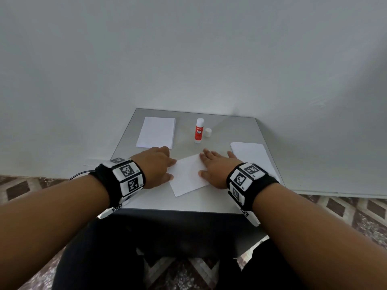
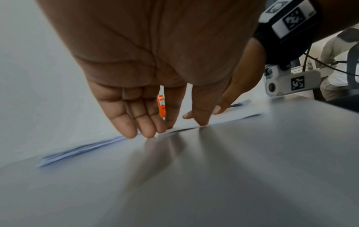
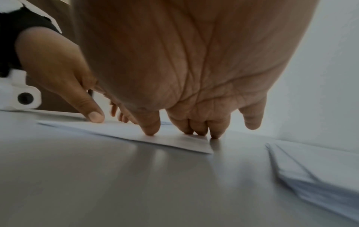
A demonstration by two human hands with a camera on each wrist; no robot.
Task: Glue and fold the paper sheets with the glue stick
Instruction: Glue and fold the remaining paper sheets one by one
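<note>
Indoors: grey table [image 1: 240, 130] against a pale wall, patterned floor; both hands flat, left hand [image 1: 156, 166] and right hand [image 1: 215, 169] pressing the paper sheet [image 1: 188, 177] (fingers straight); glue stick [image 1: 199, 130] upright behind, uncapped; label blurred.

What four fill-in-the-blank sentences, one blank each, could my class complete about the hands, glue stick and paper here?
1. The glue stick stands upright with its cap ____.
2. Both hands press on the ____ sheet.
3. The left hand has its fingers ____, not curled.
4. The cap stands on the table to the stick's ____.

Missing words: off; middle; straight; right
</note>
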